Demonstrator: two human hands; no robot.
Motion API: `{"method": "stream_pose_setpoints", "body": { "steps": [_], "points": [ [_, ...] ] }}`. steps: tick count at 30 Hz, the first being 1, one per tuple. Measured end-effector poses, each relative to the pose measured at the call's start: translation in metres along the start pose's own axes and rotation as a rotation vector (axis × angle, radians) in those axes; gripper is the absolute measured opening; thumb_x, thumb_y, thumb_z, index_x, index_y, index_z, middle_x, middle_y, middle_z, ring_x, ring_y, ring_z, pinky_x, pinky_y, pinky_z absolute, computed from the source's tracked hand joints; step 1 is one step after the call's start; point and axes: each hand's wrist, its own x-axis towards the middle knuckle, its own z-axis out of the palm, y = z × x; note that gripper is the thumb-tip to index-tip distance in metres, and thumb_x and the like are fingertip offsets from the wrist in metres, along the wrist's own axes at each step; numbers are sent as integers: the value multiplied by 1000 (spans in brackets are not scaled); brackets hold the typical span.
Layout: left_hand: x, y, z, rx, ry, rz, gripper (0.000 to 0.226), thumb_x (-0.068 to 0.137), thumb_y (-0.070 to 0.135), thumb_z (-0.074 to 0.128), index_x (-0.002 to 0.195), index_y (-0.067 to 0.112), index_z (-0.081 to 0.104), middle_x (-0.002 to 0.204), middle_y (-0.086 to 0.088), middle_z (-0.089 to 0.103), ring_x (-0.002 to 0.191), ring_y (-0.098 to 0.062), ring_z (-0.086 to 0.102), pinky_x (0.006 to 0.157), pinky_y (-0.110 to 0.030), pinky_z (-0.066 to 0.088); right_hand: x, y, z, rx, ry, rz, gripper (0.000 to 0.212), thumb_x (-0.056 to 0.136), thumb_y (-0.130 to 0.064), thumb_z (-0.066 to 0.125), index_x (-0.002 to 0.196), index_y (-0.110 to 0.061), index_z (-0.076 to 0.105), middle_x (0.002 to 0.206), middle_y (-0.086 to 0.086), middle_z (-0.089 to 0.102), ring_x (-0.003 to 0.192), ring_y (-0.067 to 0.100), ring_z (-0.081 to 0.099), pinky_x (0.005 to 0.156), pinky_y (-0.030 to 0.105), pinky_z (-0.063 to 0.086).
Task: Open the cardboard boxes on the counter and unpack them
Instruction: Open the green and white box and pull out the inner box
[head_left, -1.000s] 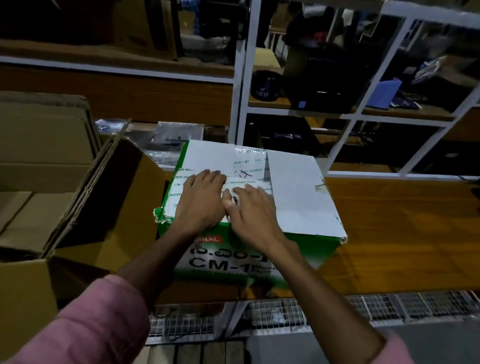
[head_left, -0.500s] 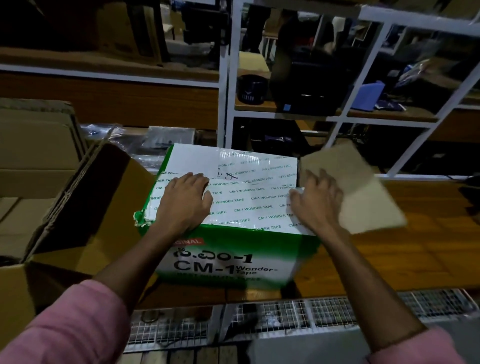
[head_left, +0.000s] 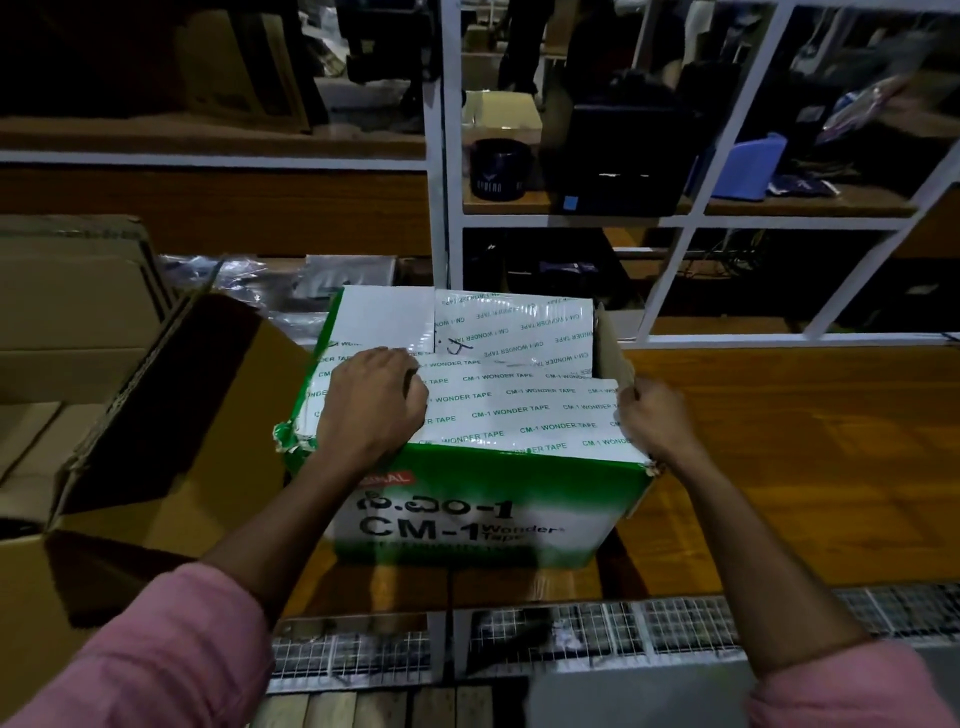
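Observation:
A green and white cardboard box (head_left: 467, 519) printed "CM-1 Wonder Tape" stands on the wooden counter (head_left: 779, 467) in front of me. Its top flaps are white and covered in printed tape. The brown right side flap (head_left: 610, 348) stands up, folded out at the box's right edge. My left hand (head_left: 374, 405) rests on the left of the top, its fingers curled at the edge of the near top flap (head_left: 519, 421). My right hand (head_left: 654, 421) grips the right end of that same flap. What is inside the box is hidden.
A large open brown cardboard box (head_left: 104, 441) stands close on the left, its flap leaning towards the green box. Clear plastic bags (head_left: 234, 270) lie behind. A white shelf frame (head_left: 441, 208) rises at the back. Wire mesh (head_left: 675, 623) runs under the counter's front edge.
The right side flap has swung out to the right and stands up. My right hand went from the middle seam to the near flap's right end. My left hand's fingers have curled.

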Motion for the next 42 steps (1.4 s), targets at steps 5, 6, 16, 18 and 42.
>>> {"method": "stream_pose_setpoints", "body": {
  "steps": [5, 6, 16, 18, 42],
  "points": [
    [5, 3, 7, 15, -1, -13, 36, 88, 34, 46, 105, 13, 70, 101, -5, 74, 93, -27, 64, 80, -40, 50, 13, 9, 5, -107, 118, -79, 27, 106, -22, 44, 87, -13, 62, 81, 8, 70, 66, 20, 61, 55, 26, 39],
    [5, 2, 7, 20, 0, -9, 39, 90, 36, 44, 110, 14, 69, 105, -6, 73, 97, -27, 63, 83, -41, 49, 13, 11, 7, -134, 160, -97, 26, 105, -23, 46, 88, -14, 62, 80, 7, 69, 67, 22, 62, 55, 28, 39],
    [43, 32, -34, 90, -275, 163, 54, 100, 45, 27, 135, 11, 51, 128, -15, 59, 113, -31, 57, 105, -57, 38, -12, -57, -8, -175, 401, -625, 25, 101, -24, 54, 103, -9, 74, 97, 8, 74, 87, 23, 66, 86, 41, 48],
    [52, 43, -56, 93, -87, 219, 37, 103, 38, 38, 116, 10, 60, 110, -13, 63, 94, -27, 58, 82, -44, 48, -24, -86, -22, -138, 335, -642, 35, 105, -31, 47, 92, -11, 73, 79, 6, 71, 69, 20, 63, 71, 34, 47],
    [-76, 69, -36, -131, -294, 453, 59, 89, 6, 61, 144, 9, 41, 146, -12, 51, 122, -31, 57, 104, -43, 45, -124, -92, 44, -506, -112, -374, 17, 95, -24, 62, 112, -24, 63, 106, 1, 71, 106, 26, 64, 95, 41, 39]
  ]
}}
